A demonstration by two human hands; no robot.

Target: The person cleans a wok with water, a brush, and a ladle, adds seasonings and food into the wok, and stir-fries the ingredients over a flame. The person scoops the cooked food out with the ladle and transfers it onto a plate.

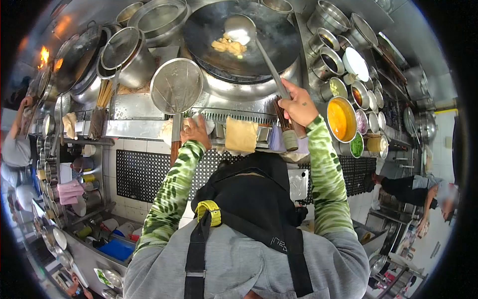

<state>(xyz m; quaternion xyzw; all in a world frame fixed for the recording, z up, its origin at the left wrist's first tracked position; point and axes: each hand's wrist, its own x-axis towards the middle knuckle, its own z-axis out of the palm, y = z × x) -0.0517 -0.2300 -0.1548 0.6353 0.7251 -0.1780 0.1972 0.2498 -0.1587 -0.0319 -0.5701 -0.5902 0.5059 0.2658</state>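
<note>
The ladle (271, 69) is at the upper centre of the frame, its long axis slanting from the bowl, over the wok (209, 25), down toward the right to the right hand (300, 105). Its bowl end points up and slightly left, above and just beside yellowish food pieces (229, 47); the handle's butt emerges below the fist, pointing down the frame. The right hand is closed around that handle, its fingers hiding the gripped stretch. The left hand (194, 130), left of centre, lies over a white cloth (209, 124) with fingers partly bent, beside the handle of a wire-mesh strainer (177, 84); its palm is hidden, so I cannot tell whether it grips anything. The ladle bowl's rim covers part of the wok floor, and whether the bright white patch there is glare or contents is unclear. The wok's far rim is hard to make out near the top edge.
</note>
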